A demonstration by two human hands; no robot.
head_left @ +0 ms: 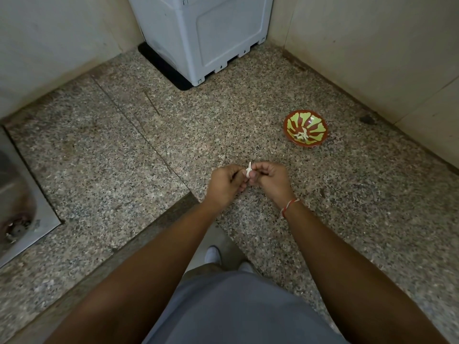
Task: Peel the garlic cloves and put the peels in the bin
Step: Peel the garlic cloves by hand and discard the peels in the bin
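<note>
The garlic clove (248,170) sat pinched between both hands above the tabletop, close to its near edge and roughly midway along it. The left hand (224,186) and the right hand (269,181) met fingertip to fingertip, each grip narrow and closed on the clove, so neither was nearer than the other. The clove's long axis stood close to upright, tipped slightly away from the person, with a pale strip rising above the fingers; that strip was probably loosened peel, though it was too small to say for sure. Any peeling pull would likely have run along that upright axis, one hand steadying while the other stripped.

The bowl (305,128) lay well apart, beyond the right hand and toward the far right corner where the two walls met, so the right hand had the shorter reach to it. It was glossy, round and shallow, red-brown with yellow-green petal-shaped patches, and held a small heap of pale pieces at its bottom, cloves or peels, I could not tell which.

The tabletop was speckled polished stone, grey-brown and hard. A pale grey moulded plastic appliance (198,36) stood at the far edge, and a steel sink (17,199) was set into the left edge. No bin was in view.
</note>
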